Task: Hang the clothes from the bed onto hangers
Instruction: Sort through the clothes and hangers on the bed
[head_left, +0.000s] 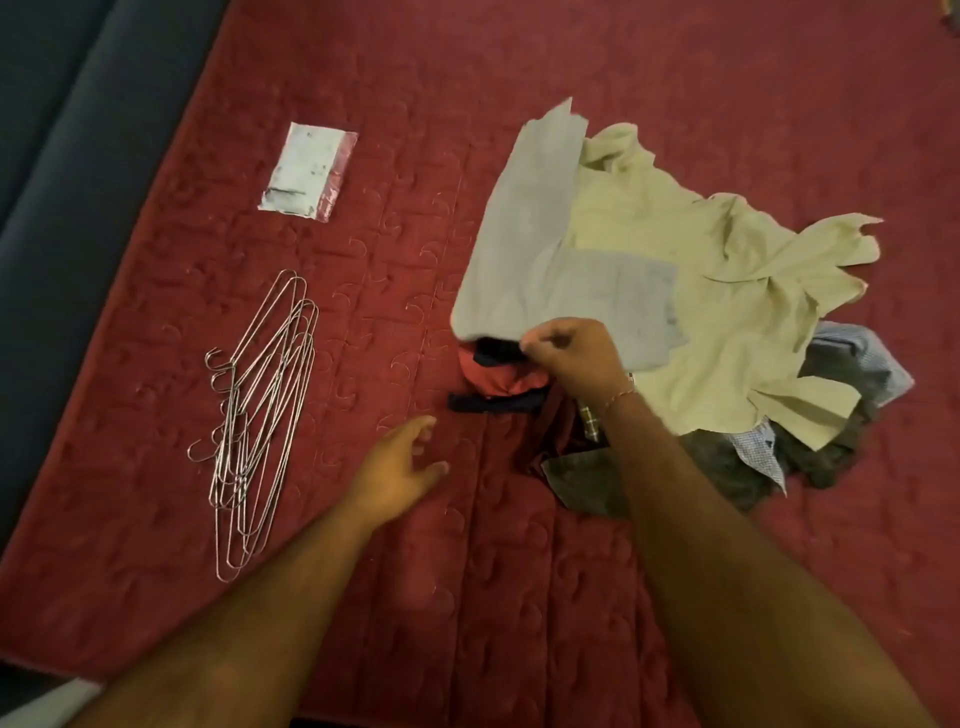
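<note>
From the head camera, a pile of clothes (675, 322) lies on the red quilted bed (467, 597). The right hand (576, 358), its grip closed, pinches the near edge of a grey garment (530, 249) on the pile's left side. The left hand (400, 467) hovers just left of the pile, fingers loosely spread, holding nothing. Wire hangers (260, 415) lie stacked well left of the pile, a small plastic packet (309, 171) beyond them.
</note>
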